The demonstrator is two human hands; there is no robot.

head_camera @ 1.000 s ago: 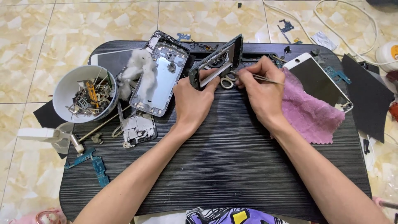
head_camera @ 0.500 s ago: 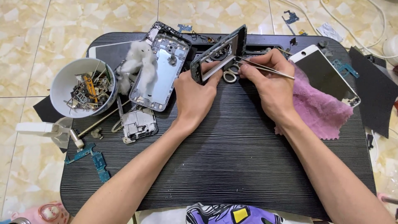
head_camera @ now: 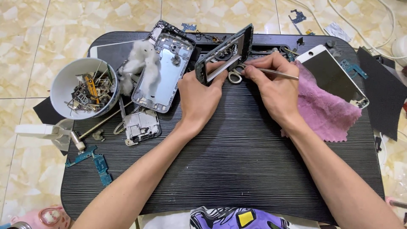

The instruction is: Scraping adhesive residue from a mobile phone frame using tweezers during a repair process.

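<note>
My left hand grips a dark phone frame and holds it tilted on its edge above the black ribbed table. My right hand pinches thin metal tweezers, whose tips point left into the lower edge of the frame. A small pair of scissors lies on the table just under the frame, between my two hands.
A silver phone back shell with grey fluff lies to the left. A white bowl holds several metal parts. A pink cloth and a phone screen lie to the right. Small boards and a screwdriver sit at the table's left edge.
The view has shifted slightly. Both hands stay on the frame and tweezers, with the tweezers' tips still at the frame's lower edge.
</note>
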